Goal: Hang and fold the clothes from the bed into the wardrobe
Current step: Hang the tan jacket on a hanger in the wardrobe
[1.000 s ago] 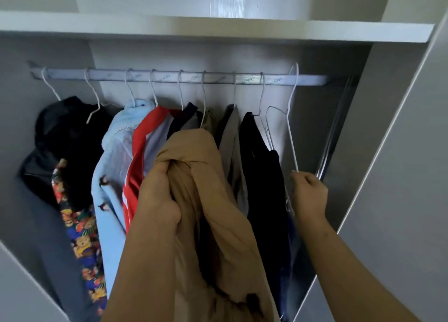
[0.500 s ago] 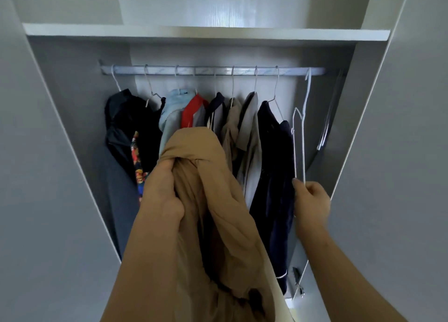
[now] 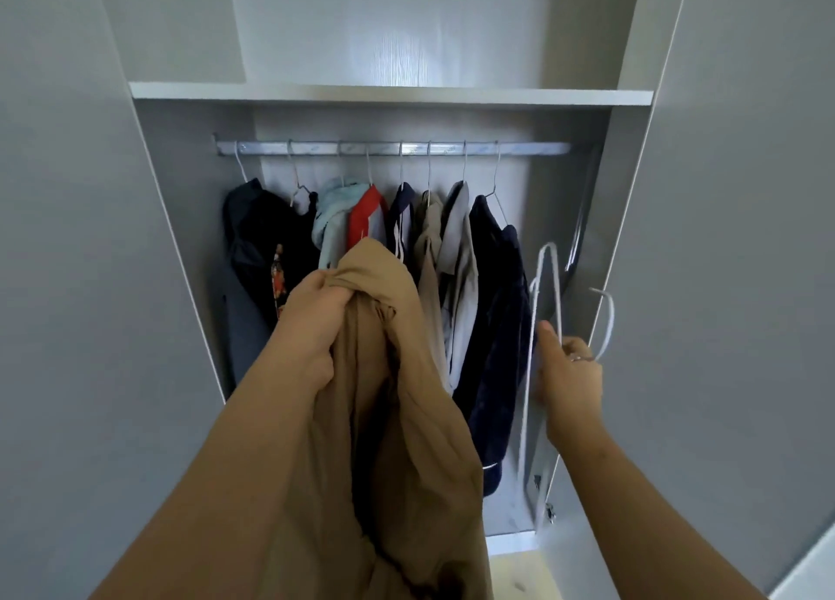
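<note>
My left hand [image 3: 316, 324] grips a bunched tan garment [image 3: 406, 419] that hangs down in front of the open wardrobe. My right hand [image 3: 569, 373] holds an empty white wire hanger [image 3: 549, 283], which is off the rail and below it, its hook [image 3: 605, 324] curving out to the right of my fingers. The metal rail [image 3: 393, 148] carries several hung clothes, among them a black jacket [image 3: 262, 238], a light blue top [image 3: 334, 211], a red and grey piece [image 3: 366, 217], beige shirts [image 3: 452, 256] and a navy garment [image 3: 497, 319].
A white shelf [image 3: 388, 95] runs above the rail. Grey wardrobe doors stand on the left [image 3: 90, 283] and right [image 3: 732, 238]. The rail's right end [image 3: 542, 148] is bare. A pale floor strip [image 3: 519, 572] shows below the wardrobe.
The empty hanger has come off the rail's right end and dropped lower in my right hand. I have moved back from the wardrobe; my left hand keeps its grip on the tan garment.
</note>
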{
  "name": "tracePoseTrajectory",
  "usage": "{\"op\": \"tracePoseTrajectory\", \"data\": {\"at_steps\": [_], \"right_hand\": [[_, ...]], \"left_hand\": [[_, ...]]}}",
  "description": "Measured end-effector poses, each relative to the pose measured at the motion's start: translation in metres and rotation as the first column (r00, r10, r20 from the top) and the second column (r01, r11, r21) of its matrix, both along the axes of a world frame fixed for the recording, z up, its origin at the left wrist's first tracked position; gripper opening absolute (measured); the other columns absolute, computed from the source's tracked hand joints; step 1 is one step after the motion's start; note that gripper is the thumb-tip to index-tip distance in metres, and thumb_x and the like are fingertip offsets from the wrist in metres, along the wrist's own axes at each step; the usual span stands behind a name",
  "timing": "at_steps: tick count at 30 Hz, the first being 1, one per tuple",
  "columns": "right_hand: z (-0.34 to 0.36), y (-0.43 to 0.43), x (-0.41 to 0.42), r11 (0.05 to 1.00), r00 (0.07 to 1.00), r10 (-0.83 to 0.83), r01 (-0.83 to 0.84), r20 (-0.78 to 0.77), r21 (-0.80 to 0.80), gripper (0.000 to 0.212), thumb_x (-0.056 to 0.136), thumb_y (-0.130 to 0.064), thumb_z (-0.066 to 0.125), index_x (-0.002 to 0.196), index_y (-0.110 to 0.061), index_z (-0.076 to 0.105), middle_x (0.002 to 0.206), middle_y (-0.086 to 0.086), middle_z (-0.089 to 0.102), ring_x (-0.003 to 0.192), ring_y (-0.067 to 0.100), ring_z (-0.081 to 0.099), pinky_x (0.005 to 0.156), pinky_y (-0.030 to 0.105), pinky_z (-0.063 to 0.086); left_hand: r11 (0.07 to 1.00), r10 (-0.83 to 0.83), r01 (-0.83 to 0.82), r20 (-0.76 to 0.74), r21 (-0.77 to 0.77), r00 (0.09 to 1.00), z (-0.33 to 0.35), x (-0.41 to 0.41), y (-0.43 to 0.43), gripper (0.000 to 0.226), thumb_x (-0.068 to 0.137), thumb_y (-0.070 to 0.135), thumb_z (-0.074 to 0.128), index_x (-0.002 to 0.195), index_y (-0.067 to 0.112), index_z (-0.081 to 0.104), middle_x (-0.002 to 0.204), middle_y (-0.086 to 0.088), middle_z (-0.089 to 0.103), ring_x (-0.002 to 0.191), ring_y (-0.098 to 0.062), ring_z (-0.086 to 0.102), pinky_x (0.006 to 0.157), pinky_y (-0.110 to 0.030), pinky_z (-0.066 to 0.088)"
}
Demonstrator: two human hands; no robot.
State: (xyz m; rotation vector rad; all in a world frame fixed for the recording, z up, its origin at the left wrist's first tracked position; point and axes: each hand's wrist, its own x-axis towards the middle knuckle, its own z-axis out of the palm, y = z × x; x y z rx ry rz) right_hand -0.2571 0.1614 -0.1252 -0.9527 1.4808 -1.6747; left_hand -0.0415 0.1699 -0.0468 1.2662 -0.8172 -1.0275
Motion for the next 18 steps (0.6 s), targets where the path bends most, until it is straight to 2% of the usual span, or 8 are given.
{"op": "tracePoseTrajectory", "data": {"at_steps": [2, 5, 7, 10, 13, 15, 16, 18], "right_hand": [[0.001, 0.004, -0.001, 0.999, 0.996, -0.025, 0.028, -0.086, 0.036, 0.039, 0.096, -0.036, 0.047, 0.067, -0.012, 0.055, 0.062, 0.001, 0.050, 0.058, 0.014, 0.046, 0.053, 0.024, 0.035], [0.009, 0.006, -0.007, 0.999, 1.000, 0.025, -0.026, -0.015, -0.023, 0.041, 0.097, -0.030, 0.046, 0.061, -0.013, 0.056, 0.048, -0.003, 0.044, 0.046, 0.008, 0.041, 0.048, 0.024, 0.031], [0.020, 0.008, -0.014, 0.992, 0.993, 0.107, -0.103, 0.051, -0.077, 0.040, 0.097, -0.026, 0.048, 0.060, -0.013, 0.054, 0.036, -0.009, 0.036, 0.033, 0.003, 0.033, 0.040, 0.020, 0.028], [0.036, 0.011, -0.025, 0.963, 0.960, 0.240, -0.217, 0.145, -0.158, 0.038, 0.097, -0.023, 0.047, 0.061, -0.012, 0.050, 0.033, -0.008, 0.028, 0.028, 0.003, 0.024, 0.033, 0.013, 0.020], [0.047, 0.017, -0.039, 0.910, 0.910, 0.384, -0.344, 0.154, -0.232, 0.037, 0.098, -0.021, 0.046, 0.062, -0.010, 0.047, 0.035, -0.008, 0.024, 0.029, 0.004, 0.018, 0.034, 0.010, 0.016], [0.051, 0.021, -0.045, 0.867, 0.873, 0.475, -0.441, 0.113, -0.231, 0.036, 0.096, -0.019, 0.046, 0.062, -0.007, 0.047, 0.034, -0.008, 0.023, 0.028, 0.004, 0.017, 0.035, 0.010, 0.015], [0.053, 0.024, -0.047, 0.844, 0.849, 0.519, -0.491, 0.101, -0.215, 0.035, 0.093, -0.019, 0.048, 0.061, -0.006, 0.048, 0.034, -0.007, 0.023, 0.028, 0.005, 0.016, 0.036, 0.010, 0.014], [0.057, 0.031, -0.052, 0.790, 0.789, 0.607, -0.588, 0.090, -0.176, 0.032, 0.083, -0.025, 0.053, 0.056, -0.008, 0.052, 0.035, -0.007, 0.022, 0.028, 0.005, 0.016, 0.035, 0.011, 0.013]], "left_hand": [[0.999, 0.010, -0.005, 0.116, -0.043, 0.993, 0.004, 0.000, 0.001, 0.023, 0.097, 0.010, 0.043, 0.075, 0.014, 0.050, 0.083, -0.015, 0.057, 0.064, -0.013, 0.054, 0.055, -0.019, 0.047], [0.991, -0.020, 0.059, 0.309, -0.118, 0.951, 0.013, 0.000, 0.008, 0.018, 0.095, 0.011, 0.047, 0.081, 0.019, 0.054, 0.081, -0.004, 0.057, 0.073, -0.014, 0.054, 0.066, -0.024, 0.047], [0.990, 0.016, 0.056, 0.484, -0.133, 0.875, 0.020, 0.001, 0.004, 0.019, 0.095, 0.012, 0.045, 0.081, 0.021, 0.053, 0.083, -0.003, 0.056, 0.077, -0.014, 0.053, 0.070, -0.025, 0.046], [0.994, 0.051, 0.029, 0.703, -0.102, 0.709, 0.030, 0.004, -0.006, 0.013, 0.093, 0.016, 0.044, 0.090, 0.016, 0.056, 0.092, -0.007, 0.057, 0.085, -0.019, 0.052, 0.076, -0.033, 0.044], [0.994, 0.110, -0.052, 0.803, -0.099, 0.586, 0.038, 0.007, -0.011, 0.014, 0.092, 0.016, 0.042, 0.091, 0.013, 0.056, 0.087, -0.005, 0.054, 0.072, -0.015, 0.046, 0.063, -0.028, 0.040], [0.988, 0.151, -0.115, 0.830, -0.105, 0.536, 0.044, 0.011, -0.014, 0.013, 0.092, 0.016, 0.043, 0.090, 0.013, 0.055, 0.086, -0.004, 0.054, 0.075, -0.019, 0.050, 0.068, -0.034, 0.045], [0.985, 0.160, -0.134, 0.839, -0.105, 0.520, 0.047, 0.014, -0.017, 0.013, 0.091, 0.015, 0.044, 0.085, 0.011, 0.055, 0.082, -0.005, 0.054, 0.075, -0.021, 0.051, 0.069, -0.037, 0.045], [0.986, 0.140, -0.149, 0.853, -0.074, 0.503, 0.053, 0.016, -0.022, 0.024, 0.090, 0.011, 0.044, 0.067, 0.010, 0.048, 0.069, -0.006, 0.050, 0.069, -0.024, 0.050, 0.062, -0.035, 0.042]]}}
